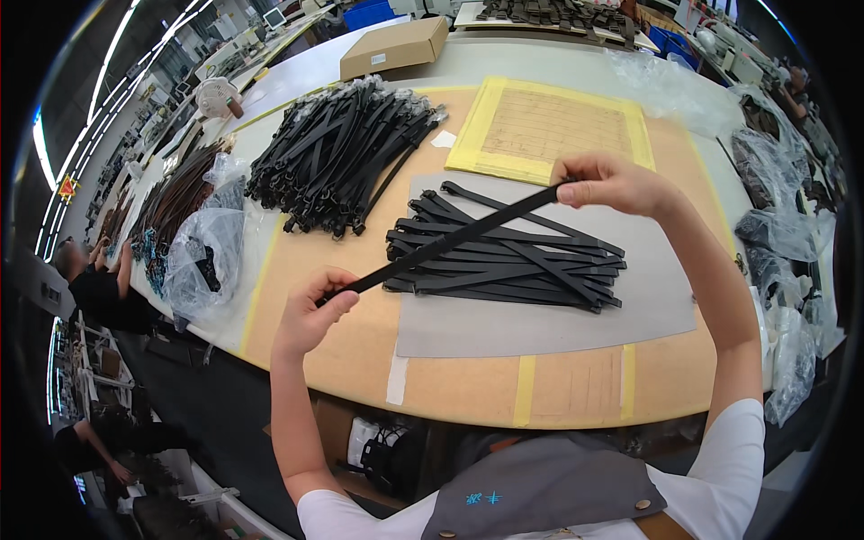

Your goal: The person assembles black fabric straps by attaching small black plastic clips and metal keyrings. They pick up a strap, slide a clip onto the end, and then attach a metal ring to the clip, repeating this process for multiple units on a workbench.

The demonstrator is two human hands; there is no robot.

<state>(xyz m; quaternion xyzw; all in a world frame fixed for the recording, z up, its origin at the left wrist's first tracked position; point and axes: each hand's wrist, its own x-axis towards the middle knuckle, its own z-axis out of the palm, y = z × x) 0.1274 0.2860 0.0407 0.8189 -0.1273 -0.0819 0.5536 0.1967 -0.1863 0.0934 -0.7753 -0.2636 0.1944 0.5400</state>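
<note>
A black strap [450, 237] is stretched straight between my two hands, slanting up from left to right above the table. My left hand [309, 310] pinches its lower end. At the upper end my right hand [608, 183] grips it between thumb and fingers. Below it, a loose pile of similar black straps [504, 279] lies on a grey sheet [540, 337]. Farther left sits a larger heap of black straps [333, 153], with metal fittings at the near ends and clear wrapping at the far ends.
A yellow-taped board [558, 130] lies behind the pile. Farther back stands a cardboard box [393, 47]. Clear plastic bags [205, 252] lie at the left, near brown straps [184, 184], and more plastic-wrapped bundles [778, 216] line the right edge. Another person [103, 288] works at the far left.
</note>
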